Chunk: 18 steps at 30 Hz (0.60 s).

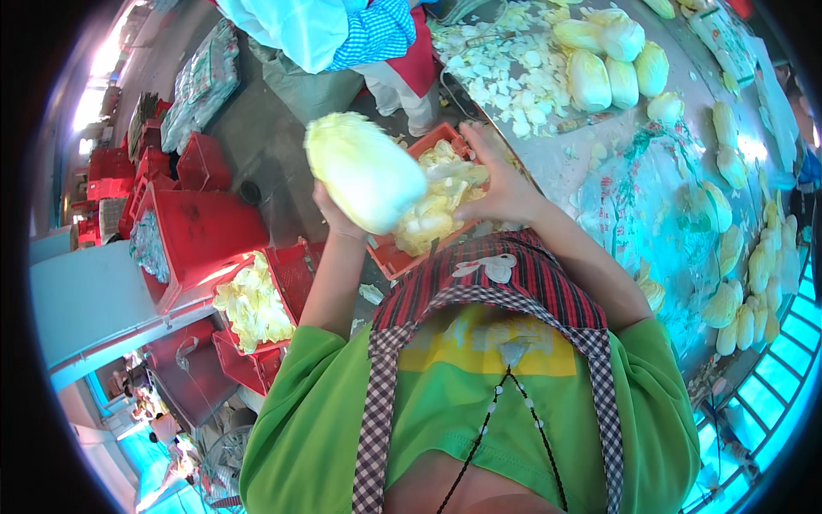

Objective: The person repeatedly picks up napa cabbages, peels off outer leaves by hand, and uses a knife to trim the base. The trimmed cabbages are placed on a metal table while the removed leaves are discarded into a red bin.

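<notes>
A trimmed napa cabbage point(363, 170), pale green and white and slightly blurred, rests in my left hand point(338, 215), which grips it from below and the side. To its right my right hand point(504, 183) is empty, thumb and fingers spread apart. Beneath both hands stands a red plastic crate point(383, 260) with loose yellowish cabbage leaves point(443, 193) inside. My right hand overlaps the crate's right edge in view; whether it touches the crate or leaves I cannot tell.
A metal table point(546, 154) on the right carries cut scraps point(514, 70), a knife point(584, 122), several whole cabbages point(591, 80) and plastic film point(616, 193). A person in a checked blue sleeve point(376, 35) stands ahead. Red crates point(209, 218) and a leaf-filled crate point(253, 305) lie left.
</notes>
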Each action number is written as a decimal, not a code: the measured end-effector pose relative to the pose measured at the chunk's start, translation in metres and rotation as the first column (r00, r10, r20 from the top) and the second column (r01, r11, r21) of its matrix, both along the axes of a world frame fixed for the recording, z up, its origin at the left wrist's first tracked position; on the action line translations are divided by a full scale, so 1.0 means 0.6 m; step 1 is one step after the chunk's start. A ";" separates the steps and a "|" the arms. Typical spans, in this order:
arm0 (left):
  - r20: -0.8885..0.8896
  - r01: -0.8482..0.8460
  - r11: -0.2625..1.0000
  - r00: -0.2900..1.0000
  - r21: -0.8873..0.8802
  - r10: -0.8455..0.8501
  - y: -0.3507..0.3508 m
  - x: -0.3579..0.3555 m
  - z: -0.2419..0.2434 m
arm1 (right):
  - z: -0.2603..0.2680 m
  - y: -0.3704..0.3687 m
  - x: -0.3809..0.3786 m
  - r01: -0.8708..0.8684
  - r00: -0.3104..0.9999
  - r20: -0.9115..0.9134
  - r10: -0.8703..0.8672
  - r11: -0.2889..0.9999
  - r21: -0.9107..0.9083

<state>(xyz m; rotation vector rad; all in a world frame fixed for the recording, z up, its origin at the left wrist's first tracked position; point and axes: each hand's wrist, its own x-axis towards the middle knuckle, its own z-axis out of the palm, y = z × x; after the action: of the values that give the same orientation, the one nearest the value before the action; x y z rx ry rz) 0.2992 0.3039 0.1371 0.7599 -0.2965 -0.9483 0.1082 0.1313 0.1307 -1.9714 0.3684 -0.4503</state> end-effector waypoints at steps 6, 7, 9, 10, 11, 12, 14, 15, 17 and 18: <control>0.303 0.217 0.976 0.930 0.002 -0.207 -0.033 -0.076 0.050 | 0.027 0.034 0.005 -0.356 0.932 0.322 0.165 0.582 0.731; 0.394 0.151 0.988 0.910 -0.023 -0.130 -0.041 -0.080 0.062 | 0.033 0.031 -0.002 -0.297 0.952 0.262 0.157 0.675 0.676; 0.565 0.098 0.995 0.819 0.035 -0.101 -0.047 -0.087 0.085 | 0.045 0.032 -0.018 -0.180 0.979 0.180 0.098 0.829 0.530; 0.645 0.099 0.989 0.749 0.113 -0.149 -0.053 -0.087 0.093 | 0.049 0.032 -0.024 -0.182 0.978 0.188 0.094 0.830 0.528; 0.715 0.095 0.978 0.670 0.184 -0.199 -0.055 -0.087 0.101 | 0.052 0.034 -0.030 -0.181 0.977 0.196 0.089 0.829 0.529; 0.701 0.054 0.990 0.702 0.128 -0.129 -0.064 -0.095 0.103 | 0.054 0.034 -0.034 -0.194 0.972 0.215 0.095 0.839 0.508; 0.651 0.037 0.999 0.758 0.022 -0.042 -0.073 -0.103 0.108 | 0.053 0.034 -0.042 -0.157 0.968 0.251 0.028 0.844 0.514; 0.622 0.031 0.999 0.783 -0.026 -0.009 -0.078 -0.107 0.109 | 0.050 0.033 -0.046 -0.142 0.964 0.267 0.005 0.856 0.498; 0.465 -0.052 0.995 0.881 -0.089 0.088 -0.084 -0.120 0.108 | 0.042 0.029 -0.054 -0.144 0.959 0.281 -0.032 0.798 0.585; 0.413 -0.092 0.991 0.902 -0.099 0.125 -0.087 -0.122 0.108 | 0.036 0.028 -0.059 -0.145 0.953 0.297 -0.059 0.771 0.620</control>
<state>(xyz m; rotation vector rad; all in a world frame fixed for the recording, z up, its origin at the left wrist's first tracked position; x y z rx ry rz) 0.2260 0.2517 0.2022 0.8974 -0.6569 -0.6559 0.0730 0.1484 0.1524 -1.2152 0.2341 -0.5067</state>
